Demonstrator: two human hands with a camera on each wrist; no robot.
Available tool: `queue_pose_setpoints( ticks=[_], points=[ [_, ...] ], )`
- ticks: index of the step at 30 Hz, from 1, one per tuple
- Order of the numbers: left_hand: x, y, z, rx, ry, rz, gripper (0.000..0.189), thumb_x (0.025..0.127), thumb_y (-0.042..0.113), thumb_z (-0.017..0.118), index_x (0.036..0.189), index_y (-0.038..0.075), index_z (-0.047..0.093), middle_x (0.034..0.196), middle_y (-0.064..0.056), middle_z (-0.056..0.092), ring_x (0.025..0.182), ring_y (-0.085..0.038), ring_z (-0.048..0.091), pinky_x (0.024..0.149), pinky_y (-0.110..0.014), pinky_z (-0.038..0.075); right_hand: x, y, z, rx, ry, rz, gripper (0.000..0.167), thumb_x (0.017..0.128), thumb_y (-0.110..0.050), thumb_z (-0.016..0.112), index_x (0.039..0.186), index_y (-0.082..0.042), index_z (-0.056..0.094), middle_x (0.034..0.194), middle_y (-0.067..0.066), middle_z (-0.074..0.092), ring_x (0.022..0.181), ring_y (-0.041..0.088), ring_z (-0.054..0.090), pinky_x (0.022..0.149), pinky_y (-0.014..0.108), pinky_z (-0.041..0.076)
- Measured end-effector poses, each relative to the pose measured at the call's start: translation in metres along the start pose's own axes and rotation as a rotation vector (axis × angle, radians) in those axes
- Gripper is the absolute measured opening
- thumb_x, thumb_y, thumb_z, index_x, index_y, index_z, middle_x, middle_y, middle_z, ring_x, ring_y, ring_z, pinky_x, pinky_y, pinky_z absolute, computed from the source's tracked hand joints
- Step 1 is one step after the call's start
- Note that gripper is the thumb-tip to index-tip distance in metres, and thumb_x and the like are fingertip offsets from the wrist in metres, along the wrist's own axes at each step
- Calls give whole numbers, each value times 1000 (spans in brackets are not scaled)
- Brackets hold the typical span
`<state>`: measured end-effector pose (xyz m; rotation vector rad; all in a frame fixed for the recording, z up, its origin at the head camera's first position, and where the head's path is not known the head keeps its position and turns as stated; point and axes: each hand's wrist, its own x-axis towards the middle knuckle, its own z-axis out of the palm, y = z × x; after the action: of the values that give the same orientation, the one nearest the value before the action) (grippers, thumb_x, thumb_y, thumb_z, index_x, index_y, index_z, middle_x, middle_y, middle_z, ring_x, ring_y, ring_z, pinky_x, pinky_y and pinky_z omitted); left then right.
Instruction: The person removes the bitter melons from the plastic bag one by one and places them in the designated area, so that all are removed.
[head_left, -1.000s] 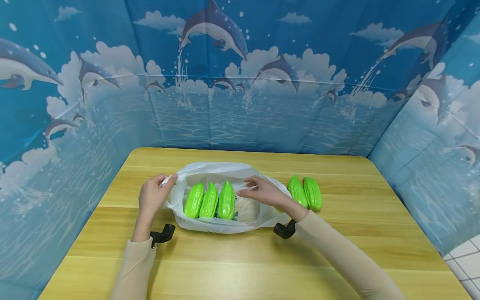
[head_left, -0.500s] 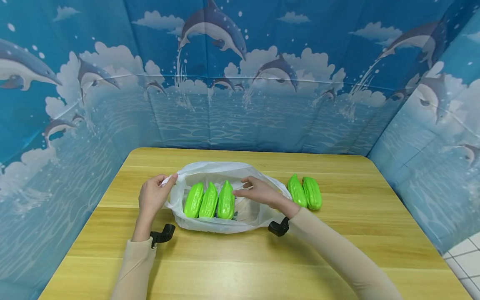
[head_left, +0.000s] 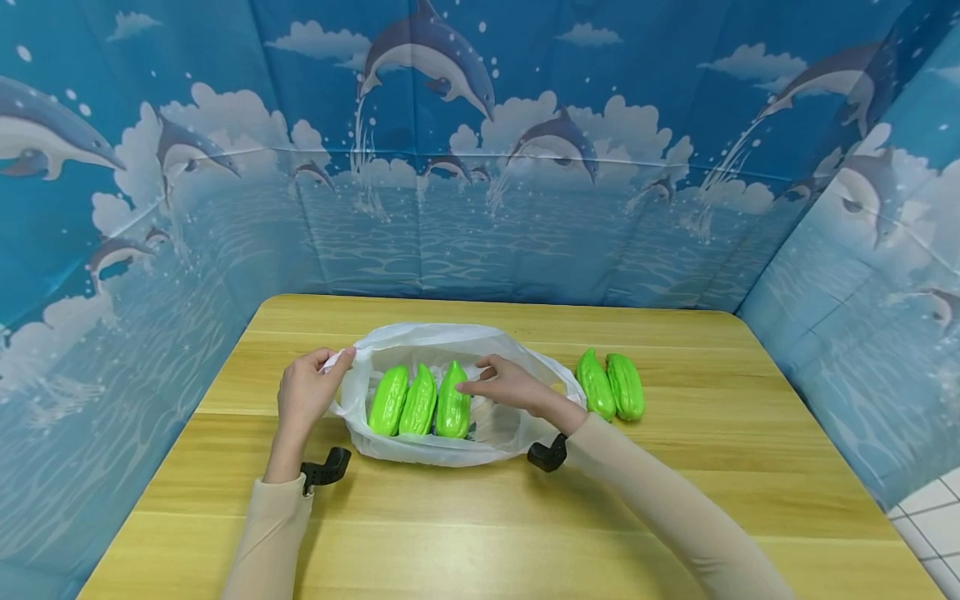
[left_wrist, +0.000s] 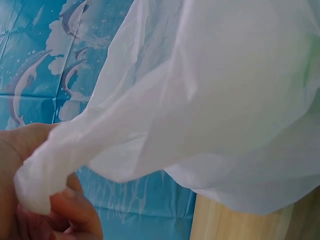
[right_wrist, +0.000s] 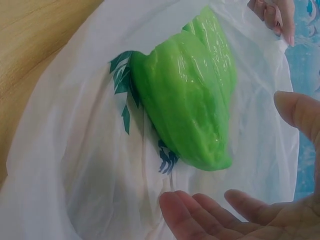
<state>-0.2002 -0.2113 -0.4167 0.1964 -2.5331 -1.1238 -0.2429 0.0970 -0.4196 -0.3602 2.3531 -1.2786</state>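
Note:
A white plastic bag [head_left: 491,454] lies with its mouth spread wide on the table. Three glossy, ridged green vegetables that look like bitter melons, such as the rightmost bitter melon [head_left: 452,408], sit side by side in its left half. My left hand [head_left: 306,387] pinches the bag's left rim; in the left wrist view its fingers [left_wrist: 75,210] curl round a twisted end of the plastic. Over the bag's mouth is my right hand [head_left: 513,386], its thumb and fingers apart and holding nothing. In the right wrist view, the bitter melon [right_wrist: 185,105] lies just beyond the fingertips [right_wrist: 172,205].
Two more green bitter melons [head_left: 609,387] lie together on the wooden table [head_left: 465,542], right of the bag. A blue dolphin-print curtain [head_left: 480,225] encloses the table's back and sides. Dark green print [right_wrist: 122,75] shows on the bag's inside.
My right hand has moved a little left over the bag, nearer the rightmost bitter melon inside. The left hand and the bag's left rim have stayed in place.

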Motion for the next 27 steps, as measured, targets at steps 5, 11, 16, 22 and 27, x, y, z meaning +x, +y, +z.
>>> queue_pose_setpoints(
  ticks=[5,11,16,22,27],
  points=[
    [0,1,0,-3,-3,1,49,89,54,57,83,8,70,76,-6,64,64,-22,52,58,-34,35,2,0,3,2,-3,5,77,83,-46,70,139,-2,39,126,16,50,102,27,57,85,44,46],
    [1,1,0,-3,-8,-4,50,89,56,57,81,8,69,73,-5,63,63,-22,50,57,-34,34,7,0,8,-17,0,20,80,82,-47,71,139,-2,38,121,17,53,96,30,59,79,44,48],
    [-1,1,0,-6,-15,-6,49,89,55,57,80,8,68,71,-4,61,61,-21,49,57,-34,34,10,4,11,-14,0,34,80,81,-48,71,139,-3,39,119,16,54,92,29,60,77,42,50],
    [-1,1,0,-5,-23,-17,49,89,55,56,80,8,67,72,-5,61,63,-22,49,57,-34,34,11,5,14,-33,-6,40,85,79,-52,72,139,-2,38,124,18,54,85,27,61,73,41,49],
    [-1,1,1,-13,-16,-9,49,89,55,57,80,8,68,72,-5,61,62,-21,50,57,-34,34,12,7,15,-43,-8,39,88,78,-54,71,140,-1,37,125,19,53,80,27,60,71,41,46]
  ],
)
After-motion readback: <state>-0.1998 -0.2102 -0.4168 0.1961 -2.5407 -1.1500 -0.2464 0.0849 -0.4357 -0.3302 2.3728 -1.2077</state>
